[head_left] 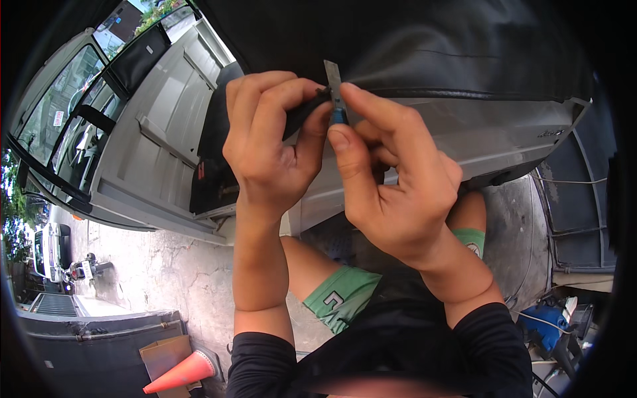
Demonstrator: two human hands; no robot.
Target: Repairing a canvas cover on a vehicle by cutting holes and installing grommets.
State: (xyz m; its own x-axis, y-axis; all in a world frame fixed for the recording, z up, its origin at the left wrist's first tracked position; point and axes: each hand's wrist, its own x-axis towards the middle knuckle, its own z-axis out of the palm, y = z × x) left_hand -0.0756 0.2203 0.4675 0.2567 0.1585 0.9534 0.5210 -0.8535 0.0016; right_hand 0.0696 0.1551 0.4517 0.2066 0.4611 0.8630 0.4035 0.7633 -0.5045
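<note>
Both of my hands are raised close together in front of a black vinyl cover [424, 53]. My right hand [398, 172] pinches a small knife [334, 81] between thumb and fingers. Its flat grey blade points up, and a bit of blue shows at the thumb. Most of the handle is hidden in my grip. Just to the left, my left hand [269, 136] is closed with thumb and forefinger on a thin black strip [305, 114]. The strip's end lies right beside the blade; whether they touch, I cannot tell.
A white vehicle with an open side panel [176, 86] surrounds the cover. My bent legs in green shorts [345, 295] are below. An orange traffic cone [182, 371] and cardboard [162, 355] lie lower left. A blue machine [547, 325] with cables stands lower right.
</note>
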